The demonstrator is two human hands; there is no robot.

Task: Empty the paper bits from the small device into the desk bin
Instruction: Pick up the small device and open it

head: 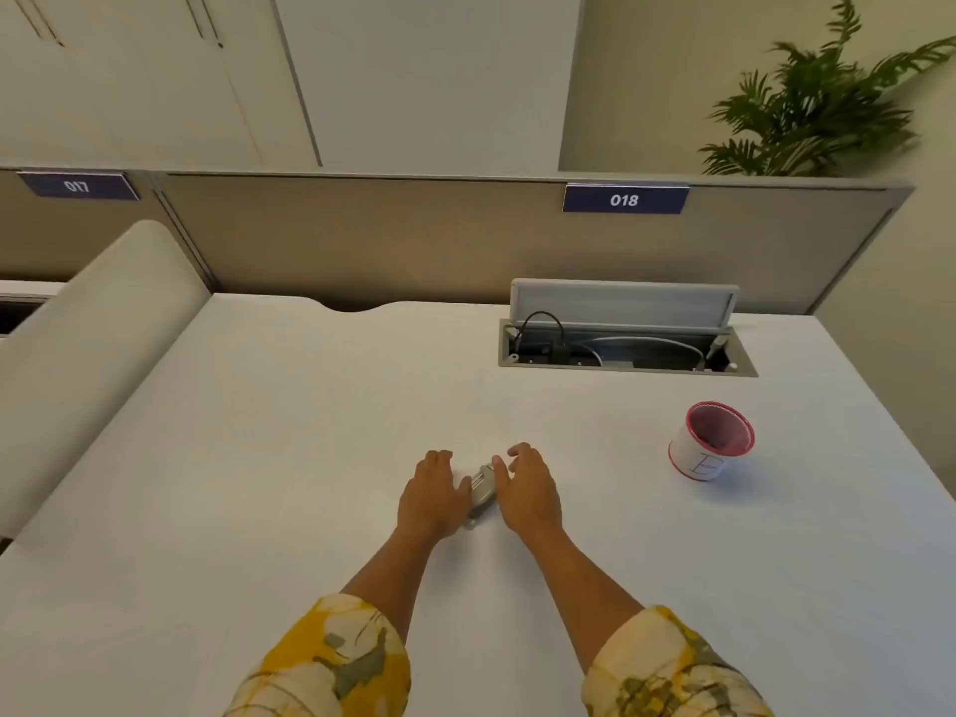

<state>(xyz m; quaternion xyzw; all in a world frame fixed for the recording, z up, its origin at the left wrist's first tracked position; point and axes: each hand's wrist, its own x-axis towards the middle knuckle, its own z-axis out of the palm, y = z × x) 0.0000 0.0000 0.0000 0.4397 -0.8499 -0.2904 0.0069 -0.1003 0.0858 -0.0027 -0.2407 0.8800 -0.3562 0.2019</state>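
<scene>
Small grey device (481, 491) lies on the desk (310, 432) between left hand (432, 496) and right hand (527, 491), both loosely spread, touching its sides.

Low in the centre of the frame, a small grey device (481, 493) lies on the white desk (258, 458) between two hands. The left hand (432, 496) and right hand (527, 491) flank it, fingers loosely spread (actual grip unclear). Right of centre stands a red-rimmed desk bin (711, 441), well apart. An open cable tray (626, 349) sits above it.
</scene>
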